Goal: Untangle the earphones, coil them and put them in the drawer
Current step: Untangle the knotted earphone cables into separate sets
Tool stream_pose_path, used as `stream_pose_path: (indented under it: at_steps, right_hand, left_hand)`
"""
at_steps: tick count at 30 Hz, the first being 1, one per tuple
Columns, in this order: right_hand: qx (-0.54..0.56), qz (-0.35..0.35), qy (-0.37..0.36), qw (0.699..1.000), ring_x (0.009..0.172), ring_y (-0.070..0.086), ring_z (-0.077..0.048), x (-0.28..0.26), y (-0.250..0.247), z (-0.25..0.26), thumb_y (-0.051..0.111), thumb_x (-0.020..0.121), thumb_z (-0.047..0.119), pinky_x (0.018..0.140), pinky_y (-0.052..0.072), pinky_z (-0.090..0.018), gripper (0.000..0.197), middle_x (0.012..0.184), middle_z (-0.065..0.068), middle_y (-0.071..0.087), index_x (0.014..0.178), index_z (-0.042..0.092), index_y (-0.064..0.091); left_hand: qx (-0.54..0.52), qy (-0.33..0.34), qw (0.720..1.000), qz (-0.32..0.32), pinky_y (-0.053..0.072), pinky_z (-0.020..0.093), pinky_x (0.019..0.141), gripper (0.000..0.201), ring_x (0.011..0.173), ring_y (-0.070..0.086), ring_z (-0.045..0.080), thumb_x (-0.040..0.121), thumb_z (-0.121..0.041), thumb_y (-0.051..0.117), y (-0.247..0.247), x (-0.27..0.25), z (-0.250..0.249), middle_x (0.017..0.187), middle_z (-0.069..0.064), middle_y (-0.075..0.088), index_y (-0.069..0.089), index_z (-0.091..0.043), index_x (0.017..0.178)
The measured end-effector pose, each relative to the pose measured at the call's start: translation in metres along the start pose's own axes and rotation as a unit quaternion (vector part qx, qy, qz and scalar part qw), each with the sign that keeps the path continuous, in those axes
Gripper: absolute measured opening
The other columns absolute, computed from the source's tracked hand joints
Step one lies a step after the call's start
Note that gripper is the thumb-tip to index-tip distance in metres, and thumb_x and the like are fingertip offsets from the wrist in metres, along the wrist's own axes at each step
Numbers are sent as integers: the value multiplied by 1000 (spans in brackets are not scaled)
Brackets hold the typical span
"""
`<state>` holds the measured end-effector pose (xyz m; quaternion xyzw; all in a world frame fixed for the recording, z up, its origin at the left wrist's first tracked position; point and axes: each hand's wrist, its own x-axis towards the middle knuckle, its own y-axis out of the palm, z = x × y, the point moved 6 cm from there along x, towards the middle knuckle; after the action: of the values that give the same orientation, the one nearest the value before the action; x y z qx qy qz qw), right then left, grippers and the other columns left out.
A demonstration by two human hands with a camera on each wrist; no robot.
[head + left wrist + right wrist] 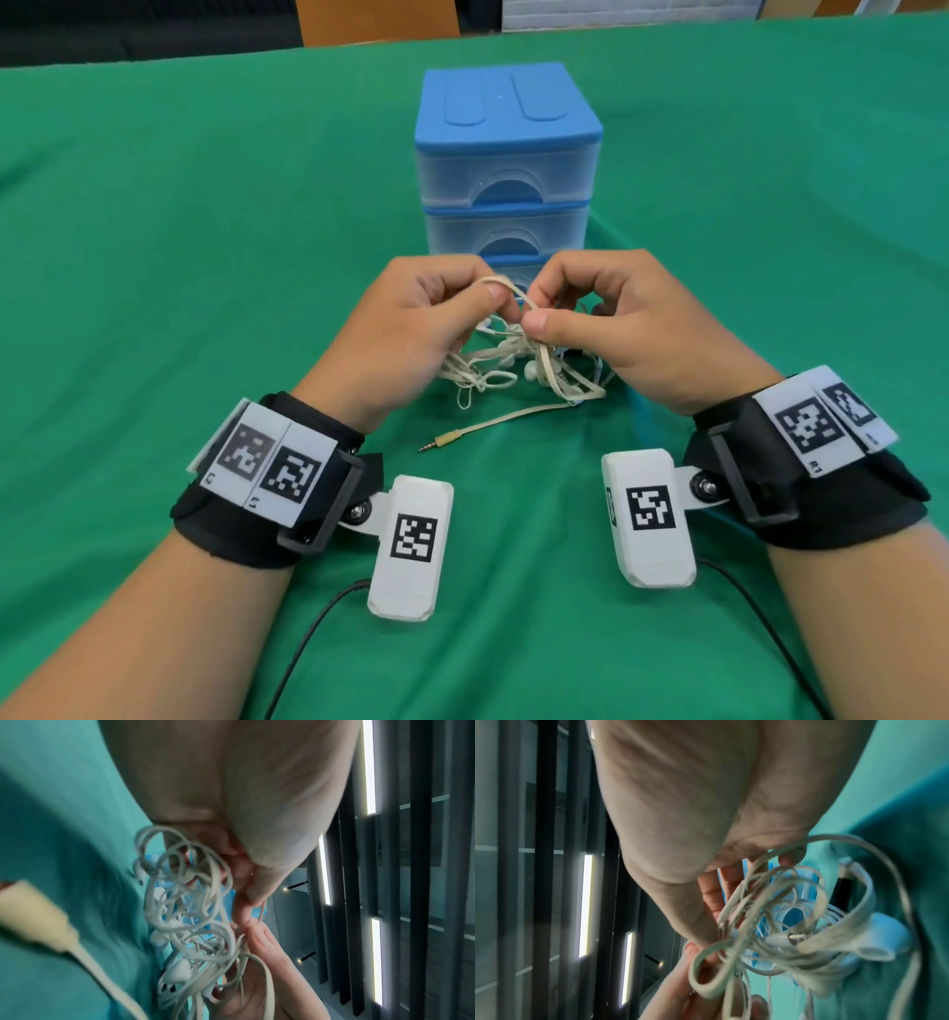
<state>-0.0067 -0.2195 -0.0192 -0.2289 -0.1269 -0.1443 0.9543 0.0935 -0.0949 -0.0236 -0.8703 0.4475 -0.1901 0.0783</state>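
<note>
Near the frame's centre, your left hand [411, 329] and right hand [611, 324] each pinch the tangled earphones [513, 360], raising a loop to work free.

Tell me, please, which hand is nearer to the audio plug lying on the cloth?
Left. The left hand is just above-left of the audio plug; the right hand sits farther off, up and right.

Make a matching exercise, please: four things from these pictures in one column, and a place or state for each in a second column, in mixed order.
1. earphones
2. audio plug
3. drawer unit
4. left hand

a. stands behind both hands, drawers closed
b. pinches a cable loop
c. tangled, hanging between the hands
d. lies on the green cloth

Pairs: 1-c, 2-d, 3-a, 4-b
</note>
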Motion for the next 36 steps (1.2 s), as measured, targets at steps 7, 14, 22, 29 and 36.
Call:
stream_pose_path:
  at_steps: [7,14,22,29,36]
  right_hand:
    - [-17,-27,23,999,65,49,-6,1,-5,-10,72,89,9,61,38,-10,12,68,10,59,81,3,67]
    - [-41,-75,1,996,70,49,-5,1,-11,-7,72,85,20,66,36,-10,11,78,14,54,83,10,68]
    - [-70,-22,-32,997,78,50,-9,3,-1,-2,71,90,24,68,35,-10,12,86,9,57,87,12,67]
    - [-122,-2,15,992,74,50,-7,2,-1,-10,71,92,18,69,36,-10,12,87,7,57,81,14,66]
    - [-77,-32,6,996,77,51,-10,2,-5,-8,72,91,20,71,37,-11,10,85,7,56,83,14,68]
  left_hand:
    - [-353,40,934,-50,49,34,86,24,89,65,28,103,-15,33,-20,1,-10,92,13,70,44,-13,82]
    - [-166,0,986,9,27,34,60,31,60,29,16,73,-7,42,-2,-1,-9,65,5,33,50,-6,102]
    - [41,-12,999,24,22,25,47,31,47,25,10,96,-24,67,8,-3,-5,50,-7,33,60,-6,72]
    - [-304,87,947,-54,39,30,76,23,85,52,17,103,-14,42,-20,-1,-25,96,3,59,48,-17,81]
    - [-254,2,960,-115,27,29,56,25,53,26,15,89,-28,62,-26,0,-7,54,-7,32,41,-19,76]
